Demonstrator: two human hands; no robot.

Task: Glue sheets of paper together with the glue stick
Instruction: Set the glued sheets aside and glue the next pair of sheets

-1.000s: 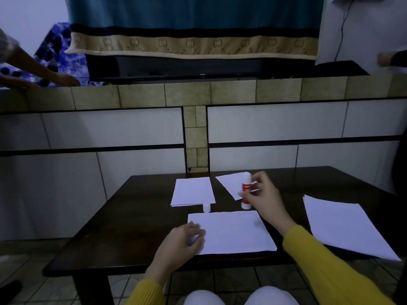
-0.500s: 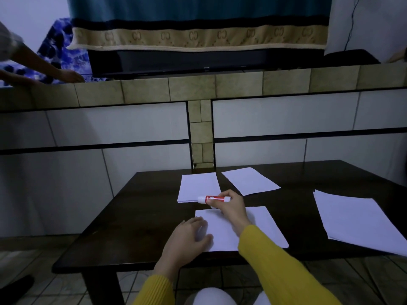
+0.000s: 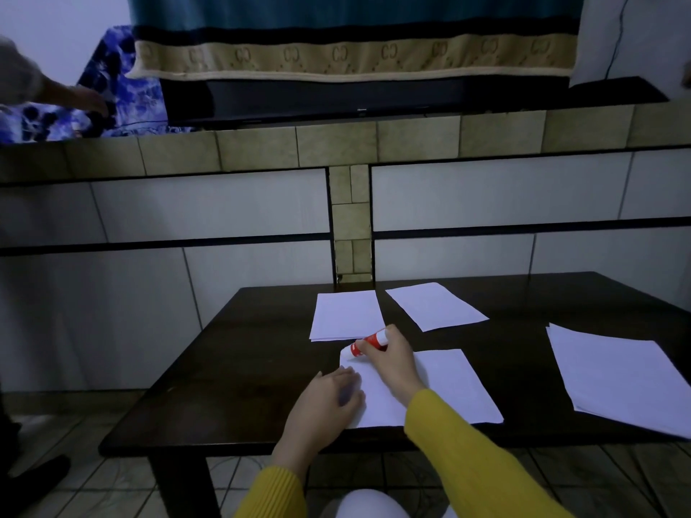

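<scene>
Holding the glue stick (image 3: 368,343) in my right hand (image 3: 392,364), I have the fingers curled round its red and white body, a little below the middle of the frame. The stick lies tilted, its white tip pointing down and left onto the upper left corner of the near sheet (image 3: 448,386). Whether the tip actually touches the paper I cannot tell. My left hand (image 3: 329,401) rests flat on that sheet's left edge, fingers relaxed and spread, holding nothing.

The near sheet lies on the dark table (image 3: 232,368), close to its front edge. Just above it in the frame, a small stack of paper (image 3: 346,314) sits to the left and a single sheet (image 3: 435,306), turned at an angle, to the right; the two are near each other but apart. A bigger stack of paper (image 3: 617,375) lies at the right side of the frame, well apart from the rest.

Both my sleeves are yellow. In the upper left of the frame another person's hand (image 3: 88,100) reaches over a blue patterned cloth (image 3: 123,76).
</scene>
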